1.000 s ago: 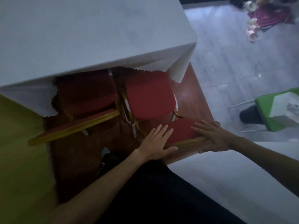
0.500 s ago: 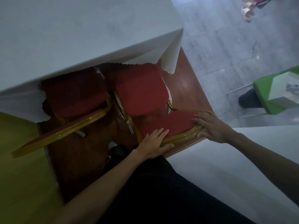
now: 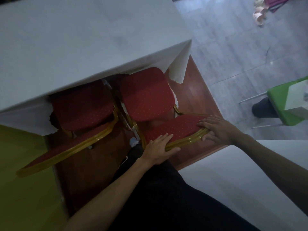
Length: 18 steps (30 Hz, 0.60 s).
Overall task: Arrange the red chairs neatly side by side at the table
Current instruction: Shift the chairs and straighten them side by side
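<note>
Red chairs sit two abreast at the white-clothed surface (image 3: 83, 47): from my head view, the left chair (image 3: 80, 107) is tucked under, and I am on the step of squaring the right chair (image 3: 146, 95), my left hand (image 3: 158, 147) and right hand (image 3: 216, 129) clamped with fingers wrapped on its gilt backrest (image 3: 181, 132). Next, I judge, comes a straight push inward, minding the torn cloth flap (image 3: 178, 67), my foot (image 3: 133, 142) and the second white table (image 3: 250, 172) close behind; a green chair (image 3: 286, 105) stands well apart.

Dim overall, murky and underexposed. The white surface (image 3: 80, 40) and the grey floor (image 3: 233, 52) at upper right catch the most light. Deep shadow pools under the surface's edge over the left chair (image 3: 81, 104). Wide-angle bending tilts the edges; fine detail is soft and grainy.
</note>
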Available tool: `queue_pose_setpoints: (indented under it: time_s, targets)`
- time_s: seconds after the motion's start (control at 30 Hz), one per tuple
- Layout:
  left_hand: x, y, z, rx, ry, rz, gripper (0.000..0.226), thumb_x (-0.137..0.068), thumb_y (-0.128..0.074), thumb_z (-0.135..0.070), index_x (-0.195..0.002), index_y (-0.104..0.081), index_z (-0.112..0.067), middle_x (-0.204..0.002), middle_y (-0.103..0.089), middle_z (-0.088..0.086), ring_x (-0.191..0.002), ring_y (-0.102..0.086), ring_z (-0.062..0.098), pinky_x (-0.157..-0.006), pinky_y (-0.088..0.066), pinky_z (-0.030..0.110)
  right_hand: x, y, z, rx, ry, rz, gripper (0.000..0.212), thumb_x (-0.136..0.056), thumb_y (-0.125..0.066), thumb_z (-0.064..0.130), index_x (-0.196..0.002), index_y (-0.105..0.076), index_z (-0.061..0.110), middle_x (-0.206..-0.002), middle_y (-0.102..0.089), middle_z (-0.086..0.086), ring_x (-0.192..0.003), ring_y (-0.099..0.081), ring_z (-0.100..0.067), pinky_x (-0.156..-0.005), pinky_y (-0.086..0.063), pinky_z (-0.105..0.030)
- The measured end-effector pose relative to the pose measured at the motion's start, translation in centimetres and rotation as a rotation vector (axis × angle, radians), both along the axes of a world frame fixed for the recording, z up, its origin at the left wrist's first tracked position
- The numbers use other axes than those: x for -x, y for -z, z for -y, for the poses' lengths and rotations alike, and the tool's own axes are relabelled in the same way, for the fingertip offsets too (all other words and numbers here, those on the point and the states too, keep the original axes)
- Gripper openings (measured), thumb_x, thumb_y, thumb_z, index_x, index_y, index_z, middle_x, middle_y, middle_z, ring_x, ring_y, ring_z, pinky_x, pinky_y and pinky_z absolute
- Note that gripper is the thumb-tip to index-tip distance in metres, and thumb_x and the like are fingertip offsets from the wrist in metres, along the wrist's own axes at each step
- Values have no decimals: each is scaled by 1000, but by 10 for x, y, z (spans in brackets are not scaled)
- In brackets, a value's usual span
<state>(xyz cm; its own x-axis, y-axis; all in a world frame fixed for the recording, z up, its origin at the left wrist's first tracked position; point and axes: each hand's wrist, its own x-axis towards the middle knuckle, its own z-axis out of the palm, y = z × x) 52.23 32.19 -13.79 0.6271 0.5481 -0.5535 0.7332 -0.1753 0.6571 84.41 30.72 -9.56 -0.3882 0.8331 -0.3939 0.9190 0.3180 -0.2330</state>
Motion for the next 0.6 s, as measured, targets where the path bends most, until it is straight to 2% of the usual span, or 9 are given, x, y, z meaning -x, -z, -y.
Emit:
queue_pose_setpoints:
  time_s: [0.33,0.6]
  targets:
    - [7,0,-61,-25,-47,-34,86,-86,-31,-83,-156,-24,-33,-163,-26,-1,-148,-24,20,-116,-24,55,9,5,-69,-28,-23,-4,81,-91,-28,78,-133,-58,16,-131,-64,-6,-122,-59,-27,-107,-44,-52]
    - [21,-6,-107,-48,-82,-31,81,-88,-38,-79,-154,-29,-33,-161,-31,-1,-147,-29,18,-117,-26,46,19,11,-113,-56,-21,-35,81,-90,-29,81,-132,-59,18,-130,-64,-2,-122,-58,-23,-106,-42,-47]
